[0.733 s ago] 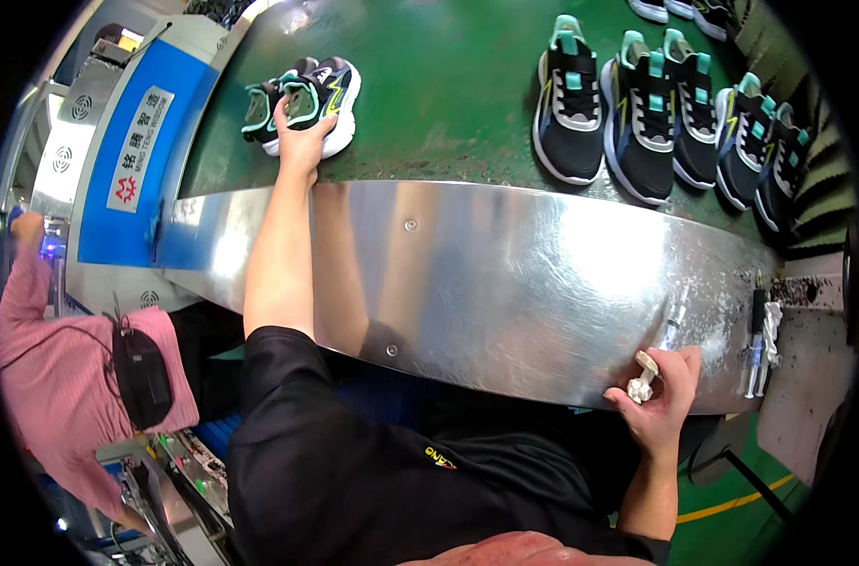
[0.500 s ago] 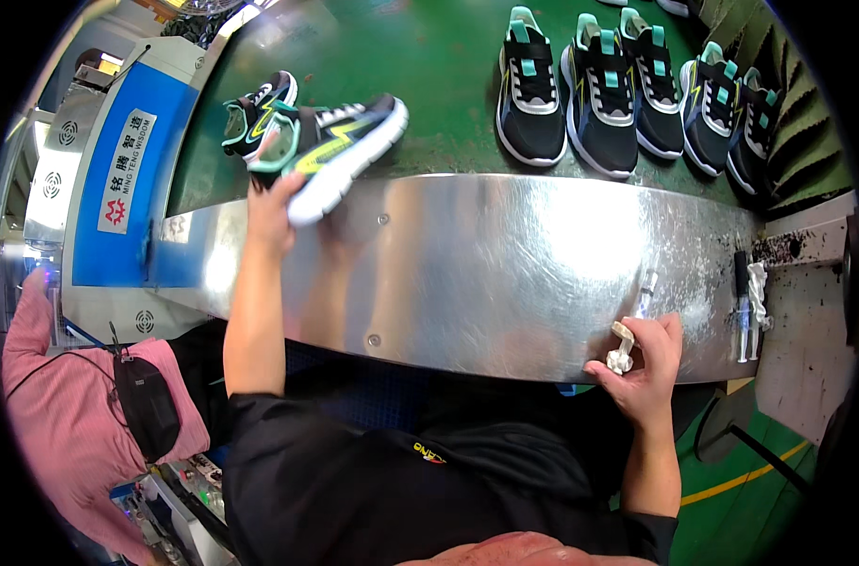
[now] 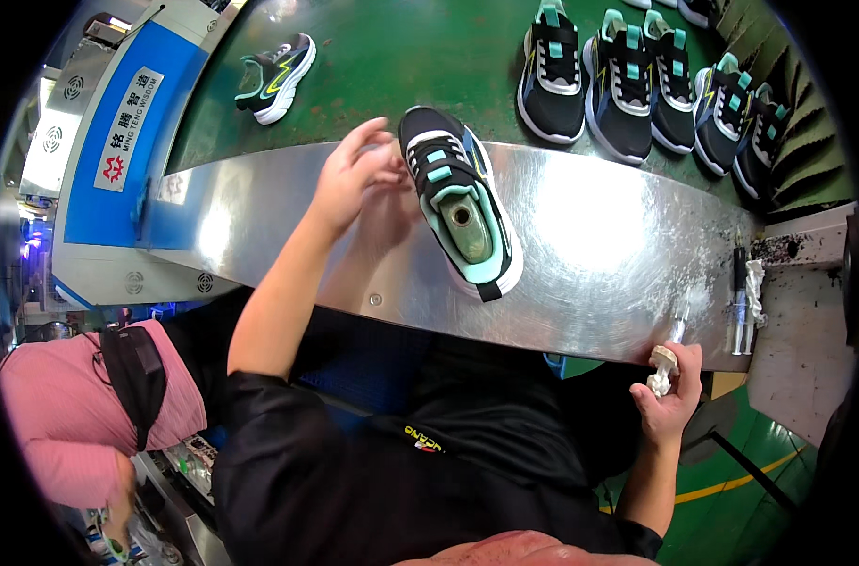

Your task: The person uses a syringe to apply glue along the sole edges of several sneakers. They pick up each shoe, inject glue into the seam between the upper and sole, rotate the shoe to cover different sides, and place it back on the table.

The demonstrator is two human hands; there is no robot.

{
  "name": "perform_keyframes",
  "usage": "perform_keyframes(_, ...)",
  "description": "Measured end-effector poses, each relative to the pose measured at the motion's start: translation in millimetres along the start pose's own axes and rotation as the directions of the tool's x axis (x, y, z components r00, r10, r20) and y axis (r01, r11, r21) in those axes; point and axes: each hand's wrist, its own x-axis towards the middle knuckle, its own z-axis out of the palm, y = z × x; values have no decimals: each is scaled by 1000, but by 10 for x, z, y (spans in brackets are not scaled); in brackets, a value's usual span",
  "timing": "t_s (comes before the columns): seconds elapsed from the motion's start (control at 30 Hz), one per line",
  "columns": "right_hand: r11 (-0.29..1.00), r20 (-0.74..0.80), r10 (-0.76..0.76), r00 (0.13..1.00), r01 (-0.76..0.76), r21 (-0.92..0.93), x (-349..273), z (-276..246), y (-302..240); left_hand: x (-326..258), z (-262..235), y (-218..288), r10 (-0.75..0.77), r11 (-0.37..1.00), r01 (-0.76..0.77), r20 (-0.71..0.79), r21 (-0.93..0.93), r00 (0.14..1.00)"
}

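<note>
A black sneaker [image 3: 436,156] with mint lining sits on the metal ledge before me, toe pointing away and heel towards me. Inside it shows a greenish shoe last [image 3: 467,236] with a round hole. Just left of its laces is my left hand [image 3: 354,174], fingers apart and holding nothing. My right hand [image 3: 673,391] is at the ledge's near edge on the right. Its fingers are closed on a clear syringe [image 3: 679,325] pointing away and a crumpled white wad [image 3: 660,379]; how the two sit in the grip is partly hidden.
Another sneaker [image 3: 279,80] lies on the green belt [image 3: 382,66] at far left. Several matching sneakers [image 3: 623,99] stand at far right. More syringes [image 3: 741,316] and white crumpled material [image 3: 755,292] lie at the metal ledge's [image 3: 580,255] right end. A co-worker's pink sleeve [image 3: 66,467] is at left.
The sneaker my left hand held has moved right and towards me onto the ledge, and the hand has let go. My right hand has shifted slightly right and nearer, still gripping its things.
</note>
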Motion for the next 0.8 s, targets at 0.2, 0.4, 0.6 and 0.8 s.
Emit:
perform_keyframes(0.2, 961, 5, 215, 977, -213, 177, -98, -194, -60, 655, 40, 101, -308, 833, 253, 33, 492, 951)
perform_keyframes(0.4, 986, 70, 100, 993, -108, 128, -81, -175, -300, 313, 749, 366, -79, 930, 132, 165, -344, 983)
perform_keyframes(0.6, 801, 186, -61, 981, -63, 595, 381, 34, -603, -141, 886, 461, 154, 719, 115, 318, -685, 935)
perform_keyframes(0.8, 559, 305, -333, 892, -74, 826, 937, 319, -1140, -305, 806, 443, 207, 673, 121, 342, -730, 916)
